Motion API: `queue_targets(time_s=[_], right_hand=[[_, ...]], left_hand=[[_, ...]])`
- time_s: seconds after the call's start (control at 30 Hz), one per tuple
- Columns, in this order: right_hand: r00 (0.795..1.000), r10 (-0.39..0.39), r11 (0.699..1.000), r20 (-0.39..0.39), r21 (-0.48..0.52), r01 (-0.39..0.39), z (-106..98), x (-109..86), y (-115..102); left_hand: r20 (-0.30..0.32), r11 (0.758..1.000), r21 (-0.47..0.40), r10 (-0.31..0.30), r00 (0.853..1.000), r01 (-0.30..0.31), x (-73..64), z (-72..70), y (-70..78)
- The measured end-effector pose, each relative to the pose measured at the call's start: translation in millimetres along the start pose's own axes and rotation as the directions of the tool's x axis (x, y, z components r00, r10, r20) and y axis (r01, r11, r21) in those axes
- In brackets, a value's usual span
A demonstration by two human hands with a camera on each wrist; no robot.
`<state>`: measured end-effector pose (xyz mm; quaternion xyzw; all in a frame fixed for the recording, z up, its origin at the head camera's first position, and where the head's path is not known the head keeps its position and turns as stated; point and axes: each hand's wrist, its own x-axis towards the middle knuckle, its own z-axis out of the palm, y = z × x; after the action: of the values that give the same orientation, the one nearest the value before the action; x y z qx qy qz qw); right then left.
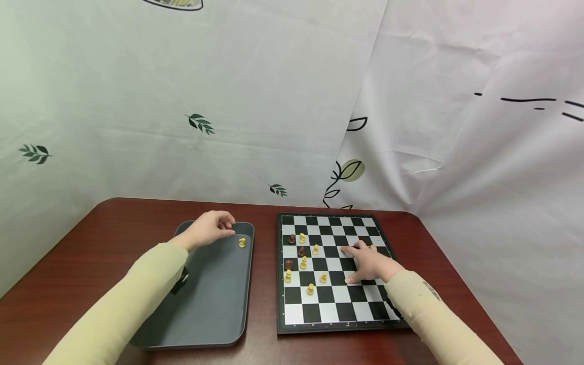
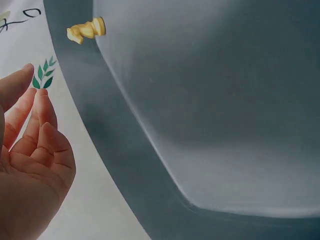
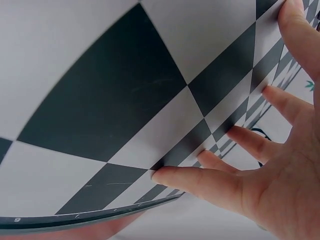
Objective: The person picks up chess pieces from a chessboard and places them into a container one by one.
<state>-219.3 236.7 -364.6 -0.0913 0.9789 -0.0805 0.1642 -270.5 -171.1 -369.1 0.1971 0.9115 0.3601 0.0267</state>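
Leaf-printed cloth (image 1: 269, 101) behind brown table (image 1: 132, 230)

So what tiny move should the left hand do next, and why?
I'd probably lower the left hand and pinch the yellow piece in the gray tray. The hand is close to it, with nothing visible between its fingers, and that's the only piece I can see there. The other pieces in view are on the chessboard.

Right hand (image 3: 282, 175) splayed, touching checkered board (image 3: 150, 95)
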Motion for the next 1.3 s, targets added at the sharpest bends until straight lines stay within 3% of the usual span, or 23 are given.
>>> queue_targets(time_s=[0.43, 0.97, 1.3], right_hand=[[1.000, -0.006, 1.000, -0.005, -0.005, 0.006, 0, 2.5, 0], [1.000, 0.003, 1.000, 0.004, -0.010, -0.003, 0, 0.9, -1], [1.000, 0.000, 1.000, 0.006, -0.007, 0.000, 0, 1.6, -1]], left_hand=[[0.050, 0.997, 0.029, 0.073, 0.996, -0.074, 2.8, 9.5, 25.1], [0.086, 0.993, 0.027, 0.113, 0.990, -0.116, 2.4, 15.7, 44.0], [0.108, 0.990, 0.005, 0.139, 0.984, -0.141, 5.6, 27.5, 62.8]])
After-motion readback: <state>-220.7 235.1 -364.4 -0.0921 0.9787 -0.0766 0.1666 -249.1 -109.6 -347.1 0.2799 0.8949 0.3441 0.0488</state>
